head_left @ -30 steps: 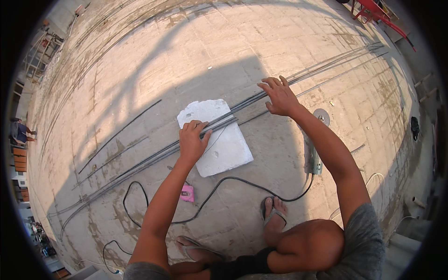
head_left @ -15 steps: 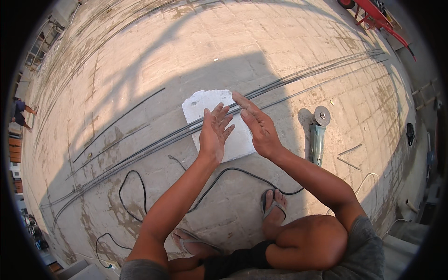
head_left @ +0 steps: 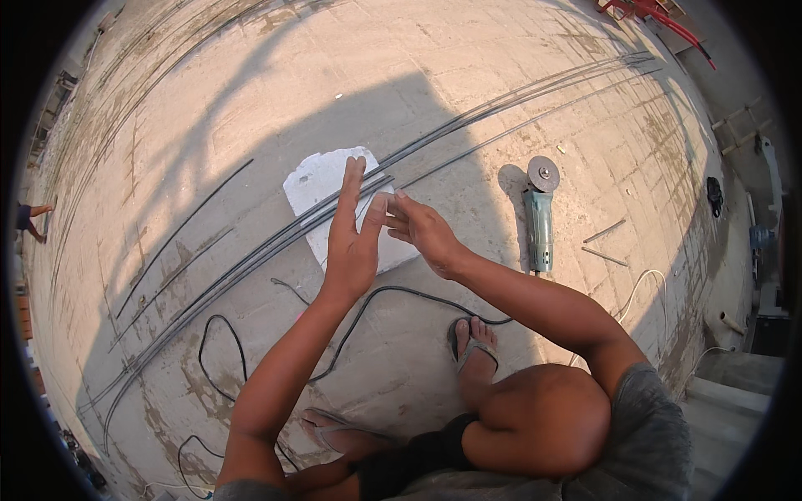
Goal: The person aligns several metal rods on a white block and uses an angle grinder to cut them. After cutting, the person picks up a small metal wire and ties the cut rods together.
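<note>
My left hand (head_left: 349, 246) is raised over a white block (head_left: 313, 174), its fingers straight and its thumb apart, with nothing in it. Close beside it, my right hand (head_left: 424, 231) is also empty, palm turned toward the left one and fingers loosely bent. Whether the fingertips touch the left thumb, I cannot tell. Beneath both hands, a bundle of long thin metal rods (head_left: 266, 249) runs across the block. The hands hide part of the rods and the block. An angle grinder (head_left: 540, 221) with a disc lies on the ground right of my right hand.
A black cable (head_left: 401, 289) winds across the paving between my feet and the block. Two short rod offcuts (head_left: 603, 231) lie right of the grinder. Loose rods (head_left: 180, 238) lie at left. A red wheelbarrow (head_left: 643, 10) stands far right; a person's legs (head_left: 35, 219) show far left.
My left hand has turned from fingers spread to edge-on with fingers together. My right hand's fingers have bent and come lower. The whole view has shifted, moving the ground things left and up.
</note>
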{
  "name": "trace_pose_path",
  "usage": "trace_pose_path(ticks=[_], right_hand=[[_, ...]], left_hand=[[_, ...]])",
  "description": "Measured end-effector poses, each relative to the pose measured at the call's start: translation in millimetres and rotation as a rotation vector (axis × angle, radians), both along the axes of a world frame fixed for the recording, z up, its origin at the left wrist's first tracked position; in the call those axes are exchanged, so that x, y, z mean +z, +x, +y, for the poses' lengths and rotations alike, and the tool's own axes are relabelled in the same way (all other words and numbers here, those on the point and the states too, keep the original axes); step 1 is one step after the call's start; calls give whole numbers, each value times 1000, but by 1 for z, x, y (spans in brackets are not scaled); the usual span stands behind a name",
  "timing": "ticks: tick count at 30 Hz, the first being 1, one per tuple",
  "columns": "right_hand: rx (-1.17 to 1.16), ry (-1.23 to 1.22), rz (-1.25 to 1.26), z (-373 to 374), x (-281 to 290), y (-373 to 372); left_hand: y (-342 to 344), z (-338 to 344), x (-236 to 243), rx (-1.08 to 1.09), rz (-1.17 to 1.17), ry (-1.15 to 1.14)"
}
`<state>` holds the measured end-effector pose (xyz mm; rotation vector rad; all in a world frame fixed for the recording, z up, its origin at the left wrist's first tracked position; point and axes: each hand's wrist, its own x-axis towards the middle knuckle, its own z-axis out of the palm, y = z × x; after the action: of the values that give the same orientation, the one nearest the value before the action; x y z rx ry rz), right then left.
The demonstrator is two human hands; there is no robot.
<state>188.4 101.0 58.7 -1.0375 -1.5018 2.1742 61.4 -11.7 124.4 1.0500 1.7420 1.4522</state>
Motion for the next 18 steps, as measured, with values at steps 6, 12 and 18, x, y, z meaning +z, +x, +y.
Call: trace_pose_path(ticks=[6,12,18], right_hand=[[-300,826,-330,58,-28,92],[-607,797,-1267,103,-84,208],[-403,748,-1196,113,-99,219]], left_hand=[[-5,-23,-43,-67,301,-70],[9,-32,-59,-102,296,-95],[40,-20,-64,-200,275,-84]])
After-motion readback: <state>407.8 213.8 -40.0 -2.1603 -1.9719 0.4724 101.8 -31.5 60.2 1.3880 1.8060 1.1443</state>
